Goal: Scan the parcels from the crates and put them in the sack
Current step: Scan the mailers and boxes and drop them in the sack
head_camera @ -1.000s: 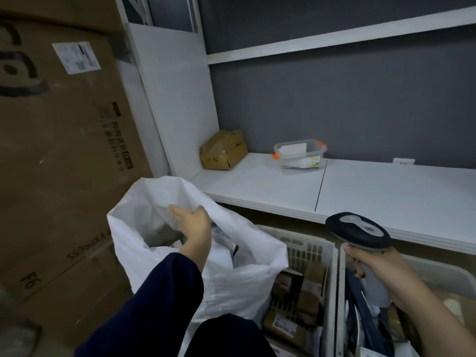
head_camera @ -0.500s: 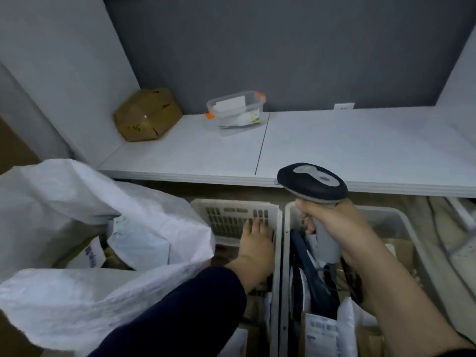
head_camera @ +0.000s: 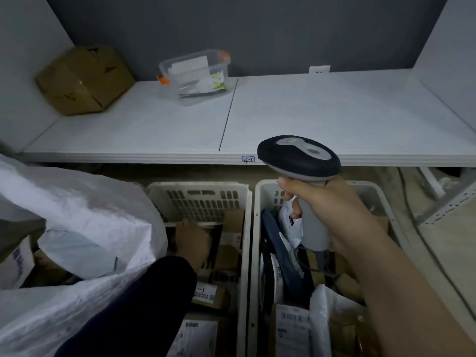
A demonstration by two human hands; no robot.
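My left hand (head_camera: pixel 193 240), in a dark sleeve, is down inside the left white crate (head_camera: pixel 198 186) and rests on a brown cardboard parcel; motion blur hides whether its fingers hold it. More labelled parcels (head_camera: pixel 206 295) lie below it. My right hand (head_camera: pixel 332 210) grips the handle of a grey and black barcode scanner (head_camera: pixel 298 155), held above the right crate (head_camera: pixel 262 191), which holds bagged and labelled parcels (head_camera: pixel 293 328). The open white sack (head_camera: pixel 77 207) stands at the left against the left crate, with parcels inside.
A white shelf (head_camera: pixel 309 117) runs above the crates. On it sit a brown cardboard box (head_camera: pixel 82 78) at the back left and a clear tub (head_camera: pixel 195 73) with orange clips. A wall socket (head_camera: pixel 319 69) is behind. Cables and metal racking lie at the right.
My left hand left the sack's mouth, moved right over the left crate, then dropped onto a parcel inside it. The view swung right and down. My right hand kept holding the scanner.
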